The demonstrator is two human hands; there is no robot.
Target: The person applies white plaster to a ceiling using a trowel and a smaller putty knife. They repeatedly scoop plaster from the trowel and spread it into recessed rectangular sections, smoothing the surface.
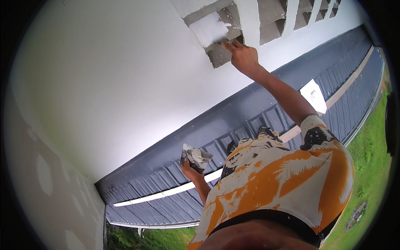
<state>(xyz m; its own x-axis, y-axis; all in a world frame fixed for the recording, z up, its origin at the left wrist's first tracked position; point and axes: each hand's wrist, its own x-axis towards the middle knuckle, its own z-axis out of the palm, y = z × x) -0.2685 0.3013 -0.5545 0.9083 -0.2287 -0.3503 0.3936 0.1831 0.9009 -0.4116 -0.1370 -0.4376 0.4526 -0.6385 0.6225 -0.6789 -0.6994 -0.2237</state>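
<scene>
My right hand (243, 58) is raised to the white wall (137, 71), closed on a putty knife (223, 39) whose blade is at a patch of white filler (208, 28). The patch lies in a recessed grey opening (218, 56) with rough edges. Lower down, my left hand (190, 170) grips a flat metal plate (188, 151) bearing a lump of pale filler (199, 156).
A row of similar recesses (271, 21) runs to the right. Below the wall is a dark tiled roof (154, 183) with long boards (346, 86), a white sheet (310, 89) and my feet. A patched wall (50, 175) stands at left; grass (364, 158) lies beyond the roof edge.
</scene>
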